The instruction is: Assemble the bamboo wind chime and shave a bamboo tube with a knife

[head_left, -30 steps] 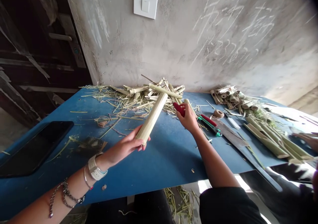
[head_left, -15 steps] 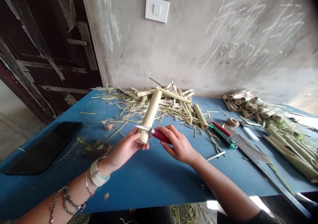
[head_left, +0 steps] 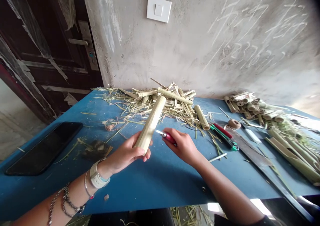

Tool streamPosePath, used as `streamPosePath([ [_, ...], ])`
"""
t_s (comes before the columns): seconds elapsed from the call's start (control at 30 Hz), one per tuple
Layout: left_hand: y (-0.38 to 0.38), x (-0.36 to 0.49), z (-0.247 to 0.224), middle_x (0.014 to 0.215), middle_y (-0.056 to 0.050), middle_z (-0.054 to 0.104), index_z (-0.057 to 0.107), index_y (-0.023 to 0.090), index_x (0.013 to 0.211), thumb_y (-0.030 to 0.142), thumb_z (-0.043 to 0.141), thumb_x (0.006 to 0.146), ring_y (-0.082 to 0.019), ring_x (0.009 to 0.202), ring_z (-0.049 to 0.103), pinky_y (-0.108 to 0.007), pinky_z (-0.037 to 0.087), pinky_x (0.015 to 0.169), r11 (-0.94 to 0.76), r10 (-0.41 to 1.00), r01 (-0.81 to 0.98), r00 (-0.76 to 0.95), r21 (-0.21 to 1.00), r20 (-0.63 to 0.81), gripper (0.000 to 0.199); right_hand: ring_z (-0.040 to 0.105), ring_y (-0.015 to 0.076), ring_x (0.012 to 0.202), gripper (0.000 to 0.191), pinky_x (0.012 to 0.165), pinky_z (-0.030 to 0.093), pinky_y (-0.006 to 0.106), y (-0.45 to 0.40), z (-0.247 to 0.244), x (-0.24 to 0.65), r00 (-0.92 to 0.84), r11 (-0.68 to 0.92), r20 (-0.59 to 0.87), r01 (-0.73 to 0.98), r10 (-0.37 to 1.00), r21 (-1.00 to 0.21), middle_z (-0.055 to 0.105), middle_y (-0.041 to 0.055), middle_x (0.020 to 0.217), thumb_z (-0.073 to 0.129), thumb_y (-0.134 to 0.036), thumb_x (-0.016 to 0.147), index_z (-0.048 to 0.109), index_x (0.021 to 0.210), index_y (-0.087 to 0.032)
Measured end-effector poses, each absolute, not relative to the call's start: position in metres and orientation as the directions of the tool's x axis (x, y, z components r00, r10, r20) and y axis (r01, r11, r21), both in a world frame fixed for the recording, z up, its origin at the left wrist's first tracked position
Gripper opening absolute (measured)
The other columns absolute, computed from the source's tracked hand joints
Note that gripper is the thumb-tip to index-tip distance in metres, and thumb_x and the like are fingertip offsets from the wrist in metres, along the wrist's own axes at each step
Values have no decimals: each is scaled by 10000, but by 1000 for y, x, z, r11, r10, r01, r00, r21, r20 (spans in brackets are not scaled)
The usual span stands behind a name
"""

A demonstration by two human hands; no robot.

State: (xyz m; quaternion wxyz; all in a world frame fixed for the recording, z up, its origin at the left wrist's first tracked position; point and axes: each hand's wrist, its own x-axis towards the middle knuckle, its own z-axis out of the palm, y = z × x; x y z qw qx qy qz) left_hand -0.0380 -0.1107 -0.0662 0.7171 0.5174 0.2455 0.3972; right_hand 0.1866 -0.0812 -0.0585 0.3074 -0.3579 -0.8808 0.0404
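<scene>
Wrapped round the lower end of a pale, peeled bamboo piece [head_left: 150, 126], my left hand [head_left: 131, 151] holds it slanting up and away above the blue table. My right hand [head_left: 181, 144] grips a small knife by its red handle [head_left: 169, 138]. The short blade points left toward the bamboo, with a narrow gap seen between them. Behind the bamboo's far end lies a heap of split pieces and shavings [head_left: 175, 102].
The blue table [head_left: 160, 192] carries a black phone [head_left: 45, 148] at left. On the right are a short bamboo tube [head_left: 202, 117], green-handled cutters [head_left: 225, 137], a twine roll [head_left: 234, 123], a large blade [head_left: 250, 149], and bamboo pieces [head_left: 295, 152]. A wall stands behind.
The knife has come off the bamboo and moved slightly right, its blade now seen shorter. The bamboo's near end has dropped lower, and more of its length shows above my left hand.
</scene>
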Motion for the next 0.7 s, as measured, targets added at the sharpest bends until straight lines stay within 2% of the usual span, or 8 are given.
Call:
streamPosePath([
  [0.1,-114,-35,-65,973,-49,482,435,196,1186,238,614,782,-84,647,506,-221,398,539,166,830,-290,557,942,25,444,547,142,709,275,623,408,235,-88,-57,179,-633,778,470,583,615,-233,587,42,816,380,-385,950,500,1090,-182],
  [0.2,-116,-35,-64,902,-25,472,401,193,1204,255,600,800,-67,606,472,-206,362,514,158,836,-247,549,956,4,454,518,147,687,393,605,394,243,-88,-57,176,-667,773,416,611,619,-172,569,52,805,283,-454,963,523,1078,-165],
  [0.3,-116,-37,-65,907,-21,468,378,191,1212,278,573,825,-67,622,466,-211,359,535,111,824,-185,566,976,14,442,505,147,658,463,547,346,236,-82,-58,179,-648,717,395,696,651,-39,560,51,787,256,-522,946,555,1024,-176],
  [0.4,-112,-38,-64,920,-24,466,367,193,1217,285,567,831,-77,648,464,-220,367,555,95,808,-118,590,988,-7,444,518,143,667,431,513,296,226,-73,-57,182,-552,579,392,813,736,58,562,50,805,298,-522,938,572,999,-195],
  [0.53,-108,-36,-60,904,-27,456,391,171,1189,281,560,830,-79,644,450,-232,372,564,85,808,-103,589,991,-8,412,548,159,715,395,503,275,224,-62,-54,182,-464,461,403,880,789,112,575,57,837,342,-516,931,577,1026,-213],
  [0.6,-111,-34,-58,908,-32,447,412,160,1153,286,560,828,-75,643,440,-227,367,551,129,806,-117,591,985,-35,379,552,159,694,403,502,283,226,-51,-52,188,-401,401,415,911,817,92,591,70,856,318,-510,939,573,1035,-213],
  [0.7,-123,-31,-54,902,-32,459,413,162,1159,264,592,797,-76,638,447,-227,370,550,188,746,-93,661,978,-81,416,541,155,611,373,502,304,240,-23,-48,216,-136,148,419,989,898,3,613,93,865,307,-450,957,566,1033,-193],
])
